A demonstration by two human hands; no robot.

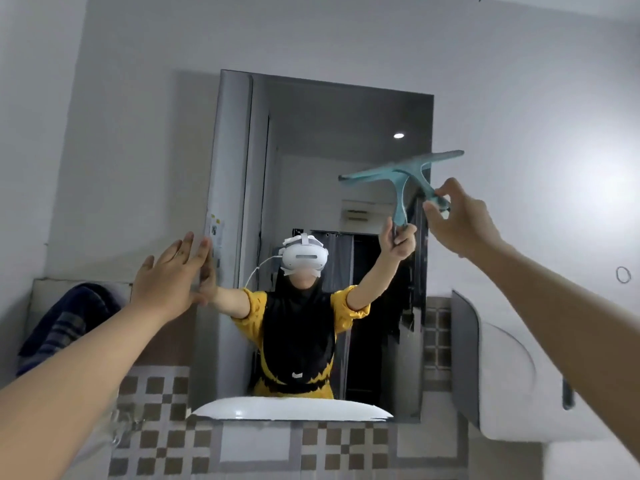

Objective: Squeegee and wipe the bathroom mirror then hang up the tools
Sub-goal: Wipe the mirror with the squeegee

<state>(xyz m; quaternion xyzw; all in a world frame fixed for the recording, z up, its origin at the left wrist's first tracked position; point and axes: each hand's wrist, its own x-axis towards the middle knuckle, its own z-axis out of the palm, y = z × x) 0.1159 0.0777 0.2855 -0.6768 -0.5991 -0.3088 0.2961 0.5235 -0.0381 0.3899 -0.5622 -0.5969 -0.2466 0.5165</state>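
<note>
The rectangular bathroom mirror (346, 116) hangs on the wall straight ahead and reflects me. My right hand (460, 220) grips the handle of a teal squeegee (401, 169). Its blade is raised and tilted against the mirror's upper right part, the right end reaching past the mirror's right edge. My left hand (171, 277) is open, fingers together, flat at the mirror's left edge, holding nothing. No wiping cloth is in either hand.
A dark striped towel (65, 323) hangs at the left below a ledge. A white wall-mounted appliance (512, 382) juts out at the lower right of the mirror. Checked brown and white tiles (242, 448) cover the wall below. A small ring hook (622, 274) sits far right.
</note>
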